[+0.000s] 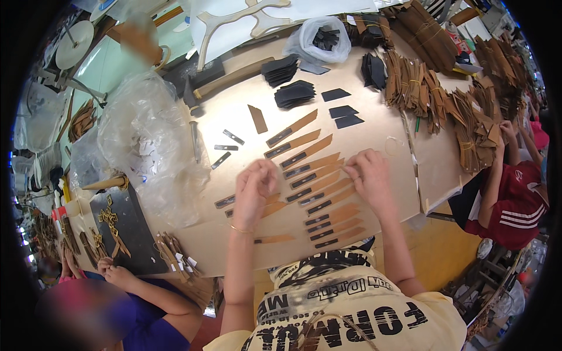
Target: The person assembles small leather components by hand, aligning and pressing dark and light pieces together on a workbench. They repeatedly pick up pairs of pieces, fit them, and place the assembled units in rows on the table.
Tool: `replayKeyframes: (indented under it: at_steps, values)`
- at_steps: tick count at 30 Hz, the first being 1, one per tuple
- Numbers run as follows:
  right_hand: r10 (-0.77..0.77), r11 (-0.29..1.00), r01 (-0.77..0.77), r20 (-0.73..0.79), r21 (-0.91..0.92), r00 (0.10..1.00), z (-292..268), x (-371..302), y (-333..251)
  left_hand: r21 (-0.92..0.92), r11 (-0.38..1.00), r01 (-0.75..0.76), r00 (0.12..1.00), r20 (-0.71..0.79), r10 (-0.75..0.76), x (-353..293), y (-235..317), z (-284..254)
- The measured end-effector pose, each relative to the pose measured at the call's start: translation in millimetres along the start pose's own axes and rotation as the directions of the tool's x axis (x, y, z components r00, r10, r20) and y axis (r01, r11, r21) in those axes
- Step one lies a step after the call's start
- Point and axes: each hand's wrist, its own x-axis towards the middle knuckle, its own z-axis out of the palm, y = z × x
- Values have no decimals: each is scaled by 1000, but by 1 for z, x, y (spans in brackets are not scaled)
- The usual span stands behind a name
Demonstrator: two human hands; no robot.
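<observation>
Fingers [350, 168] of the right hand [372, 180] are drawn together beside the pointed end of a brown strip in the slanting row of strips [311, 150]; whether they pinch it, I cannot tell. Those of the left hand [258, 182] curl inward, blurred, and their grip cannot be told either.

The row lies on the counter [383, 131], between the 2 hands and on down toward the near edge, close to the person's shirt [345, 298]. Bare tan surface runs from the right forearm to a seam on the right, and another open stretch lies left of the left forearm. Close spacing leaves only narrow gaps between strips, and several more lie partly behind the left hand.

Each strip is flat, leather-like and slim, with a slanted tip at 1 end and a dark rectangular piece at the other. Beyond them lie 3 small dark pieces [226, 148], 2 stacks of black pieces [294, 94] and 3 separate matte black parallelograms [349, 121]. Crumpled clear plastic [146, 140] spreads at left; banded brown bundles [410, 82] crowd the far right.

Both forearms rise from the lower edge, the left nearly upright, the right leaning inward, wrists bent over the work.
</observation>
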Motion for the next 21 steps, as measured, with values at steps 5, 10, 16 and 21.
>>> replayKeyframes:
  at_steps: [5, 10, 16, 21]
  values:
    - [-25, 992, 25, 0, -120, 1000, 4, -3, -5, -194, 956, 218, 965, 187, -182, -17, -37, 28]
    - [-59, 972, 62, -21, 229, 998, -21, -9, -26, -75, 969, 235, 957, 193, -217, -22, -54, 57]
    - [-254, 930, 241, 14, 276, 967, -39, -16, -50, 137, 951, 277, 953, 84, -290, -23, -56, 84]
    - [-27, 747, -90, 164, 659, 986, -59, -12, 21, -7, 974, 227, 965, 137, -224, -13, -61, 75]
